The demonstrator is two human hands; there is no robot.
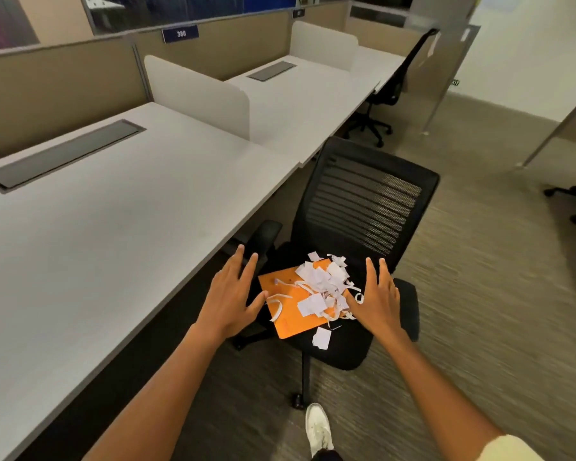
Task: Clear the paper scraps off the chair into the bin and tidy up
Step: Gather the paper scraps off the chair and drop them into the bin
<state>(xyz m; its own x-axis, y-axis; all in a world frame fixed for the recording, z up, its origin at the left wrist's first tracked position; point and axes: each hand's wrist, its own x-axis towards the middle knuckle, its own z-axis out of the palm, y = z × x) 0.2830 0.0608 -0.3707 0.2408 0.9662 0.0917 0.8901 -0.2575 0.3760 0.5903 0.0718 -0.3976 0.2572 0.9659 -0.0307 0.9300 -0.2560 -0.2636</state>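
Note:
A black office chair (363, 201) stands beside the desk, its seat facing me. An orange envelope (288, 322) lies flat on the seat. A heap of white paper scraps (320, 284) covers the envelope's right half, and one loose scrap (322, 337) rests on the seat in front of it. My left hand (233, 294) hovers at the envelope's left edge, fingers spread and empty. To the right of the heap is my right hand (378, 297), also spread, its thumb close to the scraps. No bin is in view.
A long white desk (113, 227) with divider panels runs along the left, close to the chair's armrest (266, 232). A second black chair (389, 91) stands farther back. Grey carpet (479, 294) spreads to the right. My white shoe (318, 427) is below the seat.

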